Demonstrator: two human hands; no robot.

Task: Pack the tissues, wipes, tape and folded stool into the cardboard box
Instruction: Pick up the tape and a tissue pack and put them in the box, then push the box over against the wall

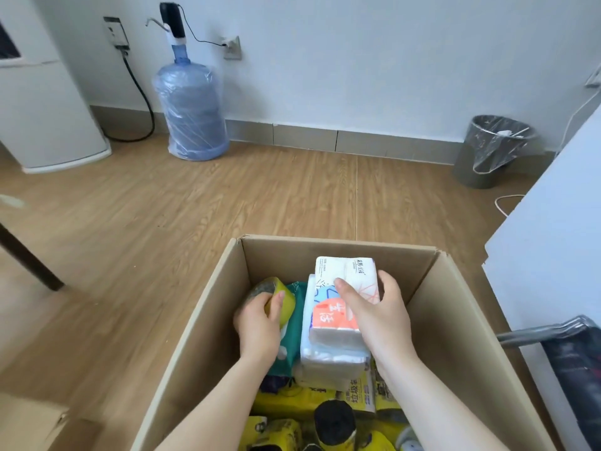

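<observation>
An open cardboard box (pixel 455 320) stands on the floor right below me. Inside it my left hand (pixel 260 323) grips a yellowish roll of tape (pixel 276 292) near the left wall, above a green wipes pack (pixel 294 323). My right hand (pixel 377 314) holds a white tissue pack (pixel 344 271) with red lines, resting on top of an orange-and-blue tissue pack (pixel 328 317) and a larger white tissue bundle (pixel 331 359). Yellow packets (pixel 283 403) and a black roll (pixel 335 418) lie in the near part of the box. The folded stool is not clearly in view.
A blue water jug (pixel 192 109) with a pump stands by the far wall. At the right is a grey bin (pixel 487 151) lined with a bag. A white appliance (pixel 42 102) is at far left, a white board (pixel 553 239) and dark metal-framed object (pixel 572 356) at right.
</observation>
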